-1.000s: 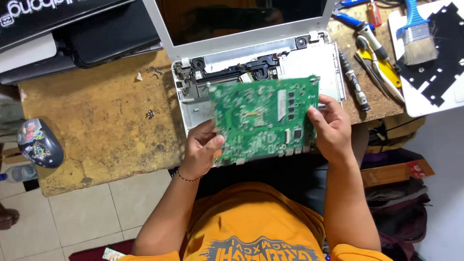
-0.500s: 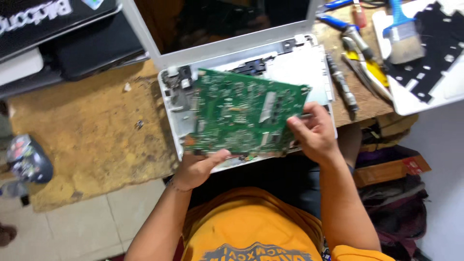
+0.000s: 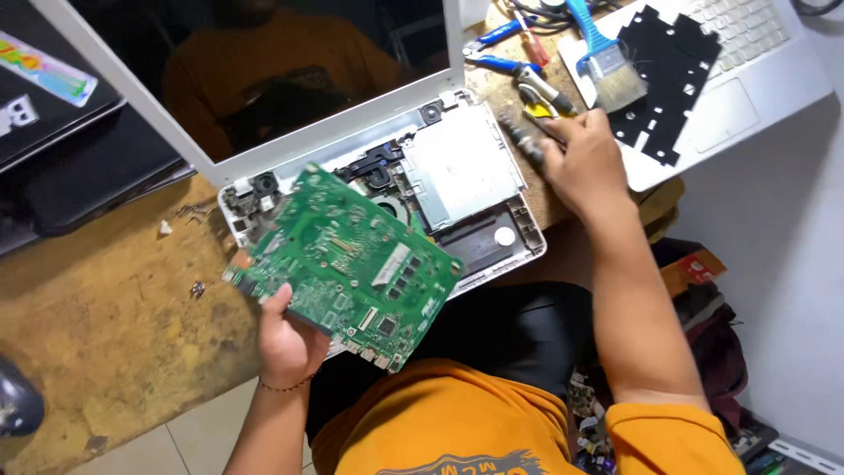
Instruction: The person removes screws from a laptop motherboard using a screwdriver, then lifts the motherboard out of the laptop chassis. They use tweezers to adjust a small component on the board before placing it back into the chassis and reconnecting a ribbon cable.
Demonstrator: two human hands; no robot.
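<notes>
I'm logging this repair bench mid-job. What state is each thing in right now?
Green circuit board: out of the case, tilted, held by the left hand.
White laptop base: opened up, insides exposed, screen upright.
Right hand: on a dark tool at the bench edge.
Brush: lying flat, untouched.
Loose screws: scattered on the bench.
</notes>
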